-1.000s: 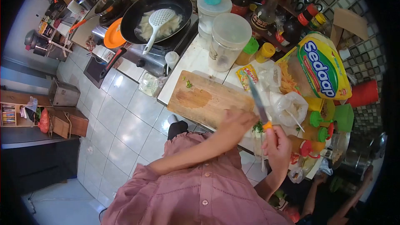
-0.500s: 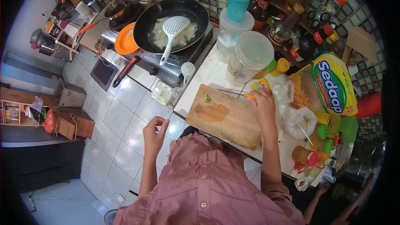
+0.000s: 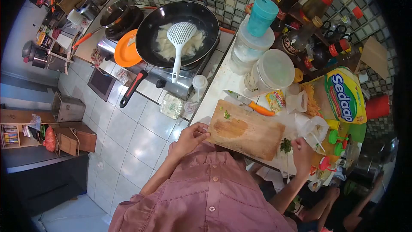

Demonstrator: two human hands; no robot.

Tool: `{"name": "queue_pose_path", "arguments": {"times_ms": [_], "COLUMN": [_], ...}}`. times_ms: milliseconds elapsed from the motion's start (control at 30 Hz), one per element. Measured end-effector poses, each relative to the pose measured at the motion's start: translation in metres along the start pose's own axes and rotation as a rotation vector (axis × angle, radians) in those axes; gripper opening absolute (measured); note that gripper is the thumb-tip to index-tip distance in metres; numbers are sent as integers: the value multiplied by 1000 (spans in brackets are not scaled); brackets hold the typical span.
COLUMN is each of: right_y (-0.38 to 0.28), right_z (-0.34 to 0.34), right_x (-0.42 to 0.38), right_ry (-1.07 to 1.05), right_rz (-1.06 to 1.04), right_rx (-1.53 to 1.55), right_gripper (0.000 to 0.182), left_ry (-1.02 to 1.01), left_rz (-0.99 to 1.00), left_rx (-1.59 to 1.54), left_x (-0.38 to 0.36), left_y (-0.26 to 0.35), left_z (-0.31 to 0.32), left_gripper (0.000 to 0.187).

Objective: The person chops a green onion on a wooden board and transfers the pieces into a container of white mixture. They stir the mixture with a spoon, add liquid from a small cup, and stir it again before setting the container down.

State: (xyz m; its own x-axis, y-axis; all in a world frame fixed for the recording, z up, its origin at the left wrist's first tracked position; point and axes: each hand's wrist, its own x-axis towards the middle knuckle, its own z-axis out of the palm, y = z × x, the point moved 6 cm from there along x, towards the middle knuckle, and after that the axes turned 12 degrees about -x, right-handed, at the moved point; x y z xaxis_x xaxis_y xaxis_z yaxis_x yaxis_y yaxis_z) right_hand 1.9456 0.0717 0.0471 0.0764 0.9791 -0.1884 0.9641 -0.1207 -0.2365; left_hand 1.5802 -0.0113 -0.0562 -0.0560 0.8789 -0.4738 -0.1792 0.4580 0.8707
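My left hand (image 3: 194,137) is at the near left edge of a wooden cutting board (image 3: 249,135), fingers bent and apart, fingertips right at the wood. Small green bits (image 3: 226,114) and a damp brown patch mark the board. Past its right end, my right hand (image 3: 301,151) has curled fingers beside a small heap of chopped green herbs (image 3: 286,145); what they hold, if anything, is hidden. A knife with an orange handle (image 3: 261,109) lies on the counter behind the board, its blade pointing left.
A black wok (image 3: 148,51) with pale pieces in liquid and a white slotted spoon (image 3: 181,34) sits on the stove. Beside it is an orange plate (image 3: 124,56). Plastic jars (image 3: 274,71), bottles, a yellow Sedaap pack (image 3: 343,94) and a plastic bag (image 3: 312,126) crowd the counter. Another person's arms (image 3: 322,206) show at lower right.
My right hand has let go of the knife, now lying behind the board, and moved right and nearer to the herbs. My left hand has come over to the board's left edge.
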Motion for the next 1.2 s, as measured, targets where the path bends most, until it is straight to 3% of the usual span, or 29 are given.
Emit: {"name": "queue_pose_path", "arguments": {"times_ms": [67,133,267,367,433,567,633,667,733,833,967,1067,1200], "right_y": [41,91,150,182,195,242,256,261,230,223,209,208,181], "right_z": [3,11,25,47,60,95,111,116,103,99,76,54,12], "right_x": [-17,-34,-65,-69,-70,-62,-60,-61,-65,-70,-90,-102,-121], "right_ry": [6,-24,97,65,74,19,-27,-30,46,3,88,3,50], "right_rz": [40,259,441,573,603,615,635,634,722,777,869,793,776], "right_rx": [-92,-211,-367,-399,-375,-251,138,138,513,705,695,644,634], "right_gripper": [23,25,24,25,27,31,29,29,21,16,13,10,13], "left_ry": [-2,-5,-68,-107,-157,-205,-210,-207,-215,-211,-172,-125,-65], "left_rz": [3,16,11,19,-34,-48,-58,-59,-29,-56,-68,-33,-1], "left_rx": [-13,24,4,10,-172,-164,-166,-166,-104,-140,-176,-225,-241], "left_x": [5,10,15,17,17,19,17,18,18,17,14,10,6], "left_y": [4,10,7,4,0,0,3,2,0,1,3,14,21], "left_z": [1,1,-2,-5,-6,-4,-3,-4,-5,-8,-18,-28,-35], "left_gripper": [28,28,29,28,29,30,31,31,30,29,27,25,24]}}
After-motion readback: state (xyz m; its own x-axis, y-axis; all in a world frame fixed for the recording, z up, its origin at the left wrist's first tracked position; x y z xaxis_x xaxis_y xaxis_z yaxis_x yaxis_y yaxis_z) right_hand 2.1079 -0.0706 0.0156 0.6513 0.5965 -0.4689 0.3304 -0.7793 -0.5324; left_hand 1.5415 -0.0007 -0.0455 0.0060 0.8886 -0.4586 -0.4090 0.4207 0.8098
